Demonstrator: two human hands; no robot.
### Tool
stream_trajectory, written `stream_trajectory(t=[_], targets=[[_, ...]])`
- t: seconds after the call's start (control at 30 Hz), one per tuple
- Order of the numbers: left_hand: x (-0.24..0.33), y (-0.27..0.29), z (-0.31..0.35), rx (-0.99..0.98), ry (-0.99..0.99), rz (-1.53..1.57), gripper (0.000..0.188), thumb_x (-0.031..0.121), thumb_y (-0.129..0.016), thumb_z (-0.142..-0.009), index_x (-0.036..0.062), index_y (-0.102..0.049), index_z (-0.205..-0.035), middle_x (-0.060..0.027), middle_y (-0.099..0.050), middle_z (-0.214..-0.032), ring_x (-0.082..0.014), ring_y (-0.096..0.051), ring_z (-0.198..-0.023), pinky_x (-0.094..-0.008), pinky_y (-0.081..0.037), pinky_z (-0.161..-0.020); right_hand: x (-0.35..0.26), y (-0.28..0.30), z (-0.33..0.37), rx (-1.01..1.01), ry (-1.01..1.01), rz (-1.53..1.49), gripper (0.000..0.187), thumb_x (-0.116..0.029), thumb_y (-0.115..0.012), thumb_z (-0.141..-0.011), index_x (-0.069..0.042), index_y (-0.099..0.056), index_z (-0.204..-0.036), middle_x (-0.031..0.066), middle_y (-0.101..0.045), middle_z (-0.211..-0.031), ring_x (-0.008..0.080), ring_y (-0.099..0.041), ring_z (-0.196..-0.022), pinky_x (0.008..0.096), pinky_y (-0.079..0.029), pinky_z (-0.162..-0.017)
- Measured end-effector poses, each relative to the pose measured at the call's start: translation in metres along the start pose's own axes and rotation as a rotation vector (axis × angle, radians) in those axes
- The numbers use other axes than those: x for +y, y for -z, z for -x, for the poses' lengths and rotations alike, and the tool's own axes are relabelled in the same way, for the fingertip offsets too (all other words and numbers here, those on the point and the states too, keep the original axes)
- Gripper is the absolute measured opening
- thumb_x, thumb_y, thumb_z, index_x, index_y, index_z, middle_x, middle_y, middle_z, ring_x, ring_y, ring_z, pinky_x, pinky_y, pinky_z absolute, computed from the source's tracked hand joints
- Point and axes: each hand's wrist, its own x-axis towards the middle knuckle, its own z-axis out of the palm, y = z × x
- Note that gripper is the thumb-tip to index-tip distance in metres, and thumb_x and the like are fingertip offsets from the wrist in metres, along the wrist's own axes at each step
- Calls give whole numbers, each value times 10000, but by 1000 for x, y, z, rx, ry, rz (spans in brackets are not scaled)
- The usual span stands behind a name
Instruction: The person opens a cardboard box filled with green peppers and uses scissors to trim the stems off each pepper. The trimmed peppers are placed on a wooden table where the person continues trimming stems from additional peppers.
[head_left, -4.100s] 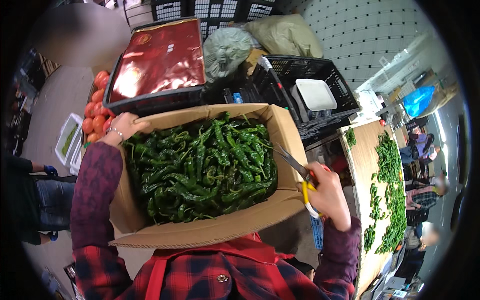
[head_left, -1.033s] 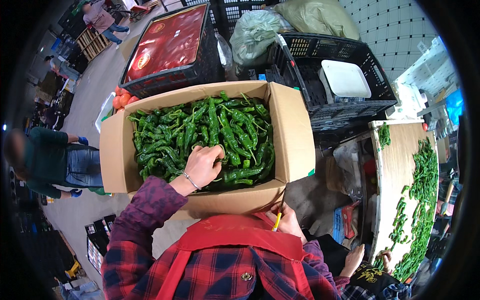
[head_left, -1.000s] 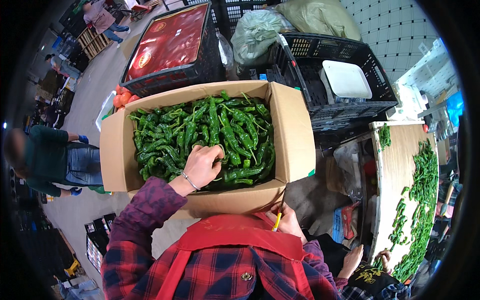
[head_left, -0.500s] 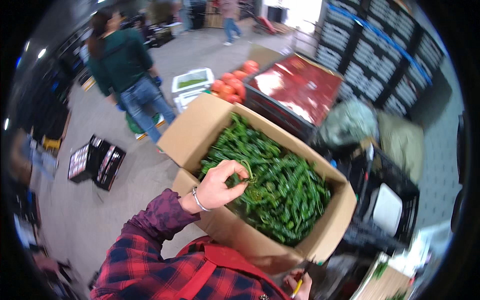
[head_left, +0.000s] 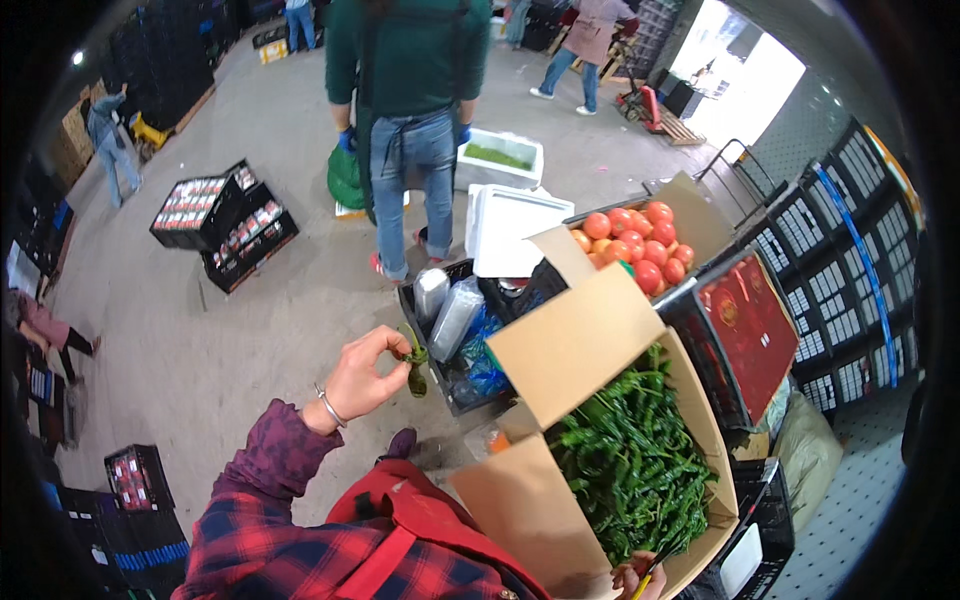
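My left hand is closed in a pinch on a limp green pepper, held by its stem over the concrete floor, left of the carton. A cardboard carton with its flaps folded out stands to the right, filled with long, wrinkled green peppers. At the carton's near edge, my right hand is partly hidden and wrapped round a slim tool with a yellow handle. The tool's dark end points toward the peppers, and its exact kind does not show.
Beyond the carton are a box of tomatoes, white foam boxes and a black crate holding bags. A person in a green top stands ahead. Stacked dark crates sit on the floor at left.
My left hand has moved left, out from over the carton, with the pepper hanging from it. The view has swung left, so the carton now appears farther right. My right hand still holds the tool.
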Motion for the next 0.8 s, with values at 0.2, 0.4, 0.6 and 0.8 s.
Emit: stream_trajectory(t=[0.2, 0.4, 0.6, 0.8], targets=[[-100, 54, -7, -29, 178, -39, 167, 40, -620, -739, 20, -558, -892, -108, -608, -815, -261, -621, -780, -341, -496, -713, -64, -112, -54, -120, -19, 151, 160, -134, -563, -919, 12, -558, -984, 67, -606, -822, 125, -517, -662, 235, -393, -584], [-153, 78, -11, 26, 255, 0, 180, 45, -615, -739, 28, -558, -908, -106, -618, -829, -265, -628, -772, -350, -499, -715, -60, -160, -91, -335, -115, 107, 367, -140, -662, -859, 33, -538, -1158, 84, -613, -955, 108, -535, -734, 224, -435, -642], [-168, 96, -2, 98, 302, -96, 176, 36, -628, -744, 16, -547, -898, -120, -622, -830, -253, -641, -777, -338, -504, -705, -73, -190, -141, -510, -107, 210, 408, -138, -703, -804, 18, -541, -1145, 97, -654, -786, 87, -564, -622, 210, -439, -539], [-189, 89, -17, 113, 317, -90, 167, -11, -628, -723, 6, -546, -868, -122, -620, -815, -249, -640, -762, -324, -506, -695, -78, -185, -154, -487, -169, 154, 471, -174, -724, -800, 14, -537, -1190, 98, -651, -801, 92, -555, -608, 205, -440, -546]])
